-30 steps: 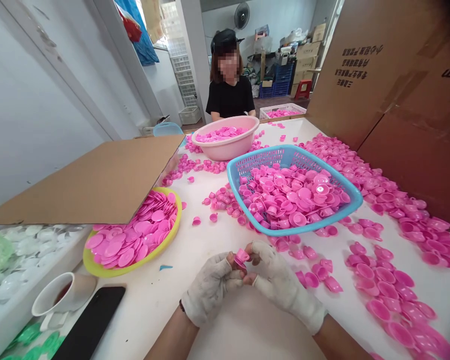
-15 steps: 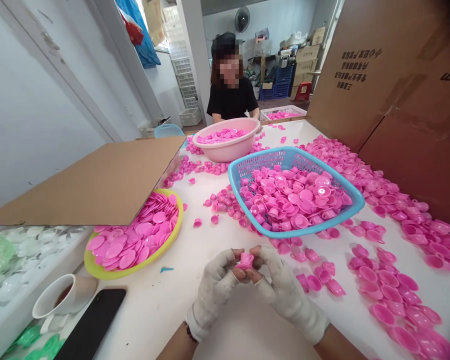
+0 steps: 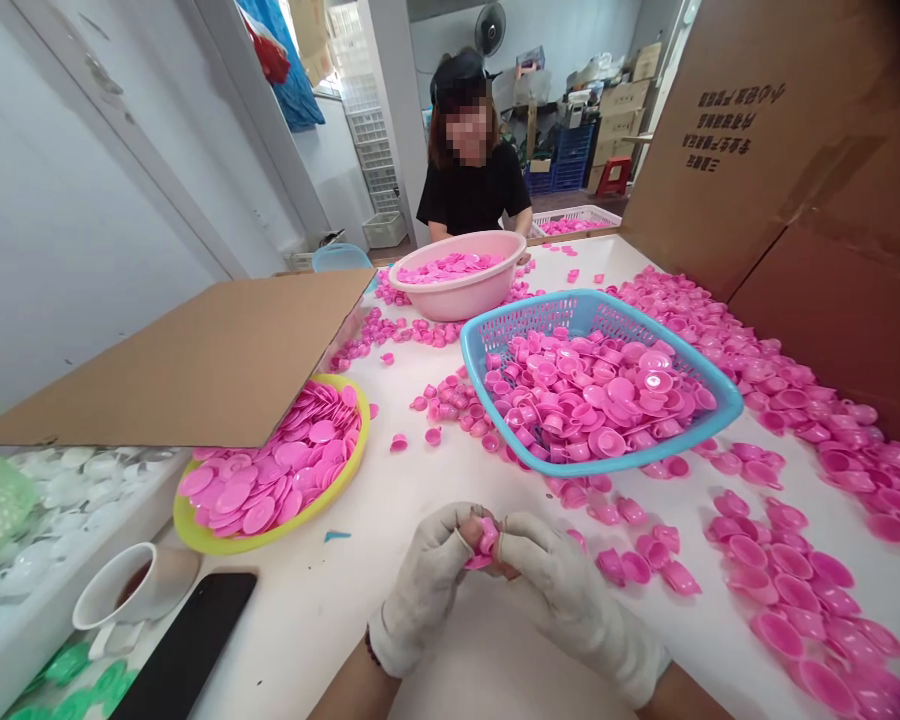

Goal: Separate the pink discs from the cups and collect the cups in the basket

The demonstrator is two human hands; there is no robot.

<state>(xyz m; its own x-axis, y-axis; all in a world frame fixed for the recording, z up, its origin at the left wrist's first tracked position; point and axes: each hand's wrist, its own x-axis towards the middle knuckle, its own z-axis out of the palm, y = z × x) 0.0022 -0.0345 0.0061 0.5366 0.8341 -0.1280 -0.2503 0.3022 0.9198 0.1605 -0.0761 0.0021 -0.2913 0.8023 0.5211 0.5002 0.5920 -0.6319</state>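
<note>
Close to the table's front, my left hand (image 3: 429, 572) and my right hand (image 3: 559, 580), both in white gloves with bare fingertips, pinch a small pink toy cup with a saucer (image 3: 487, 537). My fingers cover much of it. Just beyond my hands is a blue basket (image 3: 547, 465) heaped with pink toy cups and saucers (image 3: 570, 390). To the right of my right hand, loose pink cups (image 3: 654, 550) lie scattered on the white table (image 3: 360, 610). A yellow bowl (image 3: 349, 478) of pink saucers (image 3: 274, 468) stands to the left, partly under a cardboard sheet.
At left are the cardboard sheet (image 3: 180, 360), a mug (image 3: 172, 585) of dark drink, a black phone (image 3: 187, 645) and a tray of white pieces (image 3: 75, 500). A large carton (image 3: 832, 200) borders the right. Across the table, a person (image 3: 476, 190) sits behind a pink basin (image 3: 461, 300).
The toy cup has tilted between my fingers and is more covered by them. My right hand has turned inward and closed further round it. The person opposite has lowered their head.
</note>
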